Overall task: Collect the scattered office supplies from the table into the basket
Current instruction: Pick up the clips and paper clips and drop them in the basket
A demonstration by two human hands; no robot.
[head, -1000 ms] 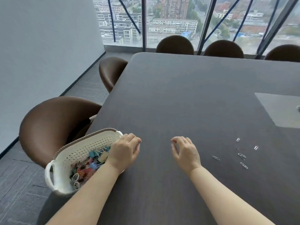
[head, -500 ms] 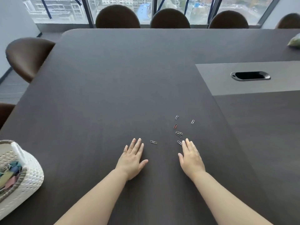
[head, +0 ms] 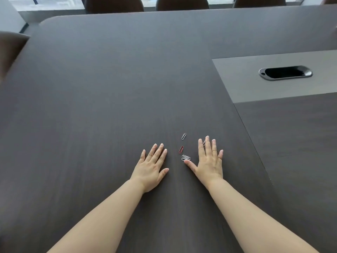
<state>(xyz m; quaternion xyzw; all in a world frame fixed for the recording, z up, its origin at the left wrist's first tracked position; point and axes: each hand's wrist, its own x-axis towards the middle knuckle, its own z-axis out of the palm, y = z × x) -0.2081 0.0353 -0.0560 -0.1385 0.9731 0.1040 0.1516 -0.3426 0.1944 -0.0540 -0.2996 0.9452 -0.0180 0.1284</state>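
— Both hands are now lying flat, fingers spread and gripping nothing: left hand (head: 152, 168), right hand (head: 209, 161). Half a second ago they were only arriving at the paper clips (head: 185, 157).

— Is the basket showing?

— No, it's sitting out of frame. Nothing is blocking the table (head: 109, 97); the cable port (head: 285, 72) is lying well apart.

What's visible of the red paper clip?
The red paper clip is a small looped wire clip, red-coated by the look of it. It lies flat on the dark table, long axis pointing roughly away from the person, between the open left hand and right hand. Neither hand touches it. It lies alone, silver clips just nearer.
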